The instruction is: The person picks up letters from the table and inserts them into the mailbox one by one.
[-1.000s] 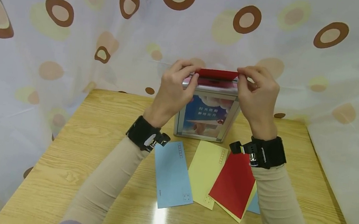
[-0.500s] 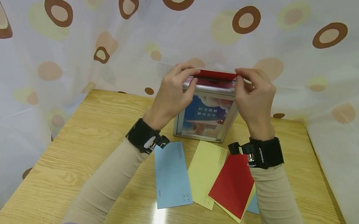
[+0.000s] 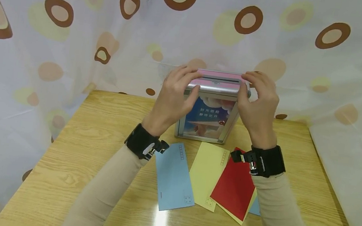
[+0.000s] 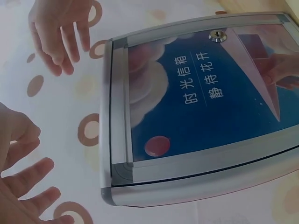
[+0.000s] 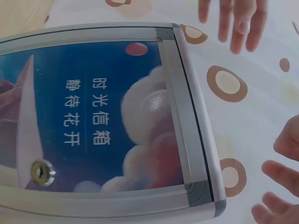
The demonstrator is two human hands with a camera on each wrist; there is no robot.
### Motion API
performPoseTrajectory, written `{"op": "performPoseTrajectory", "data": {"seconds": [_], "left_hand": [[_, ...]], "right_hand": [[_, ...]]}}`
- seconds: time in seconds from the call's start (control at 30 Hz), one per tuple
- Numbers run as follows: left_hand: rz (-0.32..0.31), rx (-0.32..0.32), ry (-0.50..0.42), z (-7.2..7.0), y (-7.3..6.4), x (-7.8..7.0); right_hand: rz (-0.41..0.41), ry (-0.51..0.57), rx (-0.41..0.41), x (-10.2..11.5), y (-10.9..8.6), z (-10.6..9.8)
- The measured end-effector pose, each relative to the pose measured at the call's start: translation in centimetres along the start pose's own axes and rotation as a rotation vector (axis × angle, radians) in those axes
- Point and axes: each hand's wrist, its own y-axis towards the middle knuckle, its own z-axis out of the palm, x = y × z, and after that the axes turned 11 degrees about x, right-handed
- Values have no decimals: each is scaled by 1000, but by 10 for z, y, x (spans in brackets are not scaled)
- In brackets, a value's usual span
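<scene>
A silver-framed mailbox (image 3: 210, 117) stands upright at the back of the table, its pink top crossed by a dark slot (image 3: 220, 79). My left hand (image 3: 173, 95) is at the top's left corner, fingers spread and holding nothing. At the right corner is my right hand (image 3: 260, 104), also with nothing in its fingers; whether either touches the box is hard to tell. Both wrist views show the mailbox's blue picture front with a key lock (image 4: 217, 36), the hands apart from it there. No envelope shows above the slot.
On the wooden table (image 3: 103, 137) before the box lie a blue envelope (image 3: 175, 178), a yellow envelope (image 3: 206, 172) and a red envelope (image 3: 234, 189) over another yellow one. Part of a second blue envelope (image 3: 255, 207) shows beside the right forearm. A patterned cloth (image 3: 190, 35) hangs behind.
A red envelope held by both hands at the slot sank into it and is now out of sight. The fingers have let go and spread slightly.
</scene>
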Motion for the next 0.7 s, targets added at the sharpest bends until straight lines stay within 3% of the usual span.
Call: {"op": "performPoseTrajectory", "data": {"seconds": [0.17,0.3,0.4,0.5,0.7], "left_hand": [[60,-40,44,-10,-19,-6],[31,-16,96,-17,-42,-10],[-38,28,151,-16,-61,-14],[-135,96,209,-9,-83,-19],[-356,359,263,16,-134,-32]], "right_hand": [[-4,-19,-57,7,-24,-6],[47,-58,-30,12,-48,-18],[88,-91,64,13,-70,-27],[134,-132,210,15,-98,-28],[253,-221,458,21,-158,-21]]}}
